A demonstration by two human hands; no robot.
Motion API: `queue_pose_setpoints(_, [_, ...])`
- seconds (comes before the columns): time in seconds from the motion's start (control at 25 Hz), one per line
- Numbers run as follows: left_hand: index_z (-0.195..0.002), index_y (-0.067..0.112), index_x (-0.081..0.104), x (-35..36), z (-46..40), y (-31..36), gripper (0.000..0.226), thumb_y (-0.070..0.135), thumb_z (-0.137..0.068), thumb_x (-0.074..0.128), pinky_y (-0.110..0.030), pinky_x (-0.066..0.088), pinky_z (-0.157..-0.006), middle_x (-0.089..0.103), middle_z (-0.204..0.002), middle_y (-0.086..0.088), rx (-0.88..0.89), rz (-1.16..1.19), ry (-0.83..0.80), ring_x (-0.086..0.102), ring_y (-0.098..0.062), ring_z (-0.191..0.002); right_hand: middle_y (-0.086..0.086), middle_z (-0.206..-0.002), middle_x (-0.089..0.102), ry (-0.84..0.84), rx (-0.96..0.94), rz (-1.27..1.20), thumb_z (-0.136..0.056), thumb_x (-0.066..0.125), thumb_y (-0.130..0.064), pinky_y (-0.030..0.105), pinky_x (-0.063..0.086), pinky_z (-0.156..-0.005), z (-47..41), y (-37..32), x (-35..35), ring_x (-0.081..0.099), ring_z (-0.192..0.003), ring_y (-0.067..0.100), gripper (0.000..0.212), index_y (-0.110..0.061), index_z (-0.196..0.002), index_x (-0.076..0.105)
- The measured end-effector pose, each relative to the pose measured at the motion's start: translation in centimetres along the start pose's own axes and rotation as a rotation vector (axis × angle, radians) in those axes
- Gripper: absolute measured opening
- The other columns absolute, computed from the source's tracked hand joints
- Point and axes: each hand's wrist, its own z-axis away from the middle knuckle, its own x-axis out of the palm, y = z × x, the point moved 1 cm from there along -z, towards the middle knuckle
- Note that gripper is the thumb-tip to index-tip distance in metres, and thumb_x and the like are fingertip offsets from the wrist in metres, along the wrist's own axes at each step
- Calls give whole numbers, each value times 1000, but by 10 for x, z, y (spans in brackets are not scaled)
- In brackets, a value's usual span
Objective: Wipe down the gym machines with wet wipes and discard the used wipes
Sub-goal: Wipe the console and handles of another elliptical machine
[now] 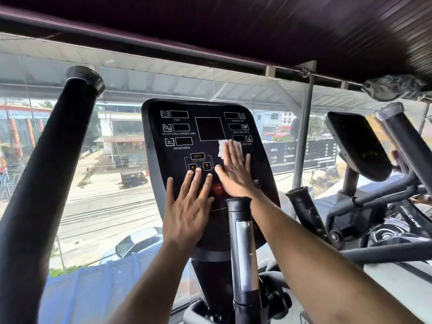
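The black console panel of an elliptical machine faces me, with dark displays and labels for time, rotational speed and resistance. My right hand lies flat on the panel's right half, straight fingers pressing a white wet wipe against it; the wipe shows above and left of my fingertips. My left hand rests flat on the lower left of the panel, fingers spread, fingertips by the arrow buttons. A red stop button peeks out between the two hands.
A thick black handlebar rises at the left and a thinner grip stands in front of my right forearm. A second machine with its own console stands at the right. A glass window wall is behind, overlooking a street.
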Motion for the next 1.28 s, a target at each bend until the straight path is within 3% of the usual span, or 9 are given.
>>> queue_pose_setpoints(0.08, [-165, 29, 16, 0, 0, 0, 59, 45, -109, 27, -56, 5, -127, 21, -171, -1, 29, -15, -8, 16, -20, -159, -1, -171, -14, -11, 30, 76, -87, 14, -59, 54, -12, -123, 34, 17, 9, -15, -156, 15, 88, -19, -163, -6])
queue_pose_setpoints(0.24, [-166, 29, 3, -4, 0, 2, 60, 39, -107, 7, -57, 0, -126, 9, -174, -2, 83, -73, -81, 6, -21, -161, 4, -168, -22, -14, 392, 60, -103, 16, -55, 50, -22, -119, 37, 41, -7, -22, -154, 17, 77, -14, -160, -15])
queue_pose_setpoints(0.48, [-166, 26, 19, 1, 3, 7, 64, 29, -103, 32, -59, 11, -127, 18, -172, -5, 219, -82, -105, 13, -23, -160, 9, -167, -25, 19, 493, -70, -102, 16, -60, 54, -21, -120, -31, 29, -22, -27, -153, 23, 81, -13, -160, -15])
queue_pose_setpoints(0.6, [-164, 26, 27, 3, 1, 5, 60, 32, -104, 24, -60, 15, -125, 23, -171, -5, 200, -83, -124, 17, -24, -159, 10, -168, -21, 101, 508, -153, -101, 21, -59, 55, -20, -120, -54, 20, -26, -23, -154, 24, 84, -10, -160, -12])
queue_pose_setpoints(0.8, [-165, 28, 22, 2, -3, 6, 63, 42, -105, 8, -58, 10, -125, 18, -172, -4, 157, -72, -192, 17, -24, -159, 12, -169, -14, 79, 428, -206, -103, 25, -56, 47, -14, -123, -34, 0, -22, -17, -156, 24, 82, -6, -161, -6])
queue_pose_setpoints(0.96, [-166, 33, 5, -2, -2, 7, 66, 47, -103, -1, -54, -3, -127, 2, -174, -1, 133, -65, -262, -1, -18, -160, 17, -168, -14, -27, 255, -252, -106, 32, -48, 40, -8, -125, 8, -13, -19, -13, -157, 26, 81, -1, -160, -6])
queue_pose_setpoints(1.16, [-166, 31, -3, -10, -5, 8, 64, 42, -104, 9, -50, -6, -128, -1, -173, 4, 94, -47, -273, -7, -13, -158, 19, -168, -16, -190, 195, -325, -106, 37, -42, 36, -9, -124, 26, -15, -59, -13, -156, 28, 83, 2, -159, -9])
queue_pose_setpoints(1.2, [-165, 31, -4, -12, -6, 8, 64, 41, -103, 9, -50, -6, -128, -2, -173, 4, 98, -54, -288, -7, -13, -158, 20, -169, -9, -199, 161, -348, -103, 36, -46, 40, -5, -126, 24, -23, -72, -7, -157, 30, 84, 3, -159, -3])
queue_pose_setpoints(1.28, [-166, 31, 1, -14, -10, 10, 66, 40, -103, 15, -51, 0, -129, 5, -173, 2, 109, -65, -291, 2, -15, -160, 21, -160, 22, -163, 117, -397, -89, 31, -57, 43, 15, -125, 17, -40, -103, 19, -150, 32, 86, 5, -148, 27])
